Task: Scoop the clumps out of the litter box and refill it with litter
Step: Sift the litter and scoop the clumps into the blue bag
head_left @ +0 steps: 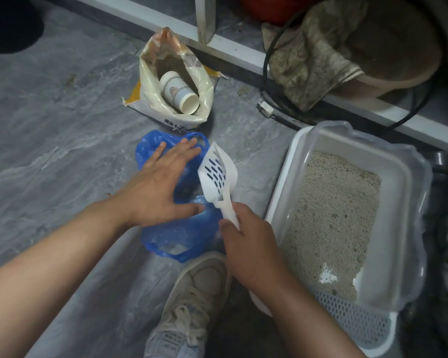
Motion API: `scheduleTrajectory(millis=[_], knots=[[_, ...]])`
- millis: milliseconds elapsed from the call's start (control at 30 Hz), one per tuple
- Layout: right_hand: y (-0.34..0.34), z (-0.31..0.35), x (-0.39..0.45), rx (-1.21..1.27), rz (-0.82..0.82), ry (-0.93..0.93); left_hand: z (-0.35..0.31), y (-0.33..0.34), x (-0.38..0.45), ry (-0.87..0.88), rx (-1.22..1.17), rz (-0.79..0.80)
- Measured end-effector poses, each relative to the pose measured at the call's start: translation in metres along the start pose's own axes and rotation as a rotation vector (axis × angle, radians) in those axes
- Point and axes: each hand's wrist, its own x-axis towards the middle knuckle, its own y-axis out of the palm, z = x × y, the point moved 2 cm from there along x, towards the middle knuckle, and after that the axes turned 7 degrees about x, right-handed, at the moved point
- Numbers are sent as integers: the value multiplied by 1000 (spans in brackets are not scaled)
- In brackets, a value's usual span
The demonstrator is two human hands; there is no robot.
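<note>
Left hand (158, 187) spread flat, fingers straight, pressing on the blue plastic bag (181, 235) on the floor, right hand (246, 239) gripping the white slotted scoop (217, 174) by its handle over the bag, litter box (398, 182) just right, open litter sack (150, 73) with a paper cup (179, 93) inside behind the bag
</note>
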Motion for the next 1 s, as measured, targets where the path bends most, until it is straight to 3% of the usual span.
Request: scheduleTrajectory(millis=[133, 300, 400, 600, 800, 1000], knots=[[-53, 20, -17, 368, -66, 87, -34, -7, 20, 101, -100, -68], [-128, 9, -32, 667, -324, 143, -99, 10, 45, 248, -160, -33], [-155, -22, -38, 643, -419, 304, -128, 32, 57, 327, -147, 8], [-156, -73, -68, 649, -442, 660, -157, 70, 62, 355, -46, 110], [-145, -95, -81, 797, -445, 794, -164, 85, 58, 363, 51, 100], [-139, -111, -68, 853, -468, 801, -162, 87, 58, 355, 67, 87]])
